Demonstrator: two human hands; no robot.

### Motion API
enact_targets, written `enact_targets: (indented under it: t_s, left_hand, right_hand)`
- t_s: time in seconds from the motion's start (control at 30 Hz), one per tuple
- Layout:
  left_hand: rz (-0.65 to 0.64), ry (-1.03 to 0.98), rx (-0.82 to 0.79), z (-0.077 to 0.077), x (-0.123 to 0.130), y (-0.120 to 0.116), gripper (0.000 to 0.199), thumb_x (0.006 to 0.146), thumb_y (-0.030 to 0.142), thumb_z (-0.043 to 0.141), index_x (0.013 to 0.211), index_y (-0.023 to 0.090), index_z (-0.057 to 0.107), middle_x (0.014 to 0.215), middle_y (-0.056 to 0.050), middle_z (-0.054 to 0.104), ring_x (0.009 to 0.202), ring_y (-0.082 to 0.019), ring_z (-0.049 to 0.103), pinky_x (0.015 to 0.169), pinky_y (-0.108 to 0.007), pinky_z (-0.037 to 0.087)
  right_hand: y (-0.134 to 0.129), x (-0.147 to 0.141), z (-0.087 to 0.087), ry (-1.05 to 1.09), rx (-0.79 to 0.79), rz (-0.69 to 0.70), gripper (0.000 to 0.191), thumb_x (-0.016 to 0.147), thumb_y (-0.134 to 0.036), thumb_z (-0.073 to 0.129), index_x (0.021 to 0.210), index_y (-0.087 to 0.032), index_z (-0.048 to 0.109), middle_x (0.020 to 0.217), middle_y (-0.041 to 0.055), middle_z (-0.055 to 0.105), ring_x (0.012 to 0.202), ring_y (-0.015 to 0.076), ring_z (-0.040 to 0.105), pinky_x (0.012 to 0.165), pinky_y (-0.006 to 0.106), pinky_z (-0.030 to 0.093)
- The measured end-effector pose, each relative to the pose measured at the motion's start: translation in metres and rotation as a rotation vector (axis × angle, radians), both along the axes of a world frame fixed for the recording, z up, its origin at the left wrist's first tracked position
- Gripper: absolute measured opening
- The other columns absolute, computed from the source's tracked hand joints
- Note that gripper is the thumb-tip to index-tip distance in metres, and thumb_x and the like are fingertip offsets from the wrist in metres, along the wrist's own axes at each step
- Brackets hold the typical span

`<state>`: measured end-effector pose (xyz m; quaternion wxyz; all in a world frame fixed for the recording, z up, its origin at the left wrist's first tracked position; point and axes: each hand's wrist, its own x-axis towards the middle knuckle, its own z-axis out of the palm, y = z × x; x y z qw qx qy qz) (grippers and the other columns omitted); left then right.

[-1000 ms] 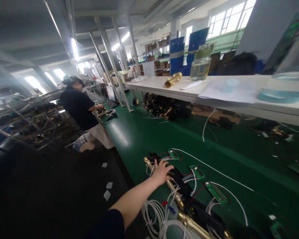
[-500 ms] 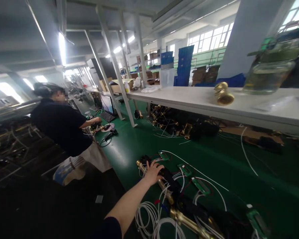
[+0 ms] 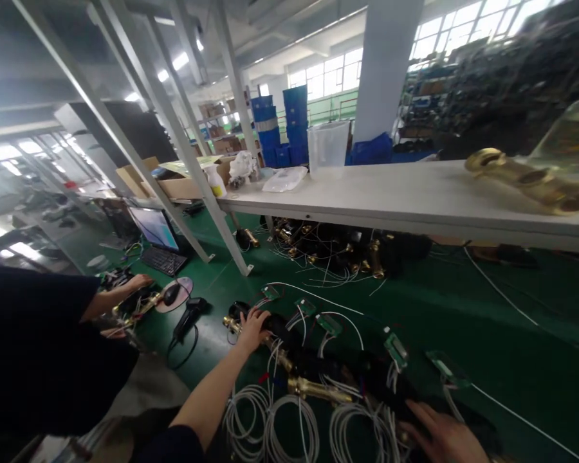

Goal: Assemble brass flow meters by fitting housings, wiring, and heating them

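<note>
A row of brass pipe fittings (image 3: 318, 390) with black housings (image 3: 311, 361) lies on the green bench. My left hand (image 3: 254, 329) is closed over the far-left fitting, its fingers curled across the black part. At the lower right, my right hand (image 3: 446, 432) rests against the near end of the row, fingers stretched out and slightly blurred; its underside is hidden. Coiled grey cables (image 3: 292, 427) lie in front of the fittings. Behind them are several small green circuit boards, such as this board (image 3: 396, 348), wired to the fittings.
A co-worker's sleeve (image 3: 38, 334) and hands are at the left, by a laptop (image 3: 154, 228), a mouse (image 3: 171, 294) and a handheld scanner (image 3: 189, 318). Above the bench runs a white shelf (image 3: 390, 193) carrying a brass fitting (image 3: 525, 180). More fittings (image 3: 347, 254) with loose wires lie beneath it.
The view has swung right and down, so the bench things appear further left. My right hand has come into view at the lower right. My left hand stays on the same fitting.
</note>
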<state>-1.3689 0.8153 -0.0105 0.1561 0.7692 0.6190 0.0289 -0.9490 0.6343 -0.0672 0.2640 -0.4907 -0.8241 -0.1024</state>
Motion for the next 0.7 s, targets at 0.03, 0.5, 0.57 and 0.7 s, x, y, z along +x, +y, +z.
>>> enact_targets:
  t_s: [0.03,0.5,0.57,0.7]
  left_hand:
    - [-0.014,0.01,0.003,0.0,-0.015,0.012,0.051,0.076,0.011,0.06,0.123,0.026,0.047,0.129,-0.009,0.047,0.134,-0.029,0.023,0.105,-0.067,0.009]
    - [-0.11,0.013,0.099,-0.004,-0.123,0.099,0.047,0.077,0.013,0.056,0.121,0.025,0.05,0.125,-0.009,0.052,0.131,-0.028,0.031,0.105,-0.064,0.018]
    - [-0.078,0.0,0.159,-0.002,-0.117,0.092,0.042,0.079,0.014,0.051,0.121,0.021,0.05,0.127,-0.012,0.05,0.13,-0.03,0.031,0.103,-0.063,0.025]
    - [-0.021,-0.064,0.34,-0.003,-0.094,0.052,0.049,0.08,0.013,0.039,0.129,0.012,0.042,0.127,-0.021,0.046,0.129,-0.033,0.034,0.103,-0.057,0.03]
  right_hand:
    - [0.007,-0.018,0.002,-0.007,-0.014,-0.017,0.044,0.098,-0.04,0.029,0.092,-0.015,0.066,0.077,0.0071,0.07,0.055,0.0145,0.066,0.05,0.02,0.054]
    - [0.059,-0.155,0.019,0.021,-0.336,-0.263,0.025,0.086,-0.029,0.048,0.098,-0.013,0.064,0.08,0.0094,0.066,0.065,0.0199,0.063,0.06,0.03,0.049]
    - [0.057,-0.165,0.03,0.028,-0.378,-0.356,0.027,0.082,-0.024,0.052,0.104,-0.012,0.062,0.085,0.011,0.065,0.077,0.0241,0.062,0.072,0.037,0.049]
    - [0.026,-0.179,0.05,0.1,-0.405,-0.608,0.051,0.077,-0.015,0.053,0.127,-0.016,0.049,0.106,0.0114,0.06,0.102,0.0272,0.054,0.094,0.045,0.041]
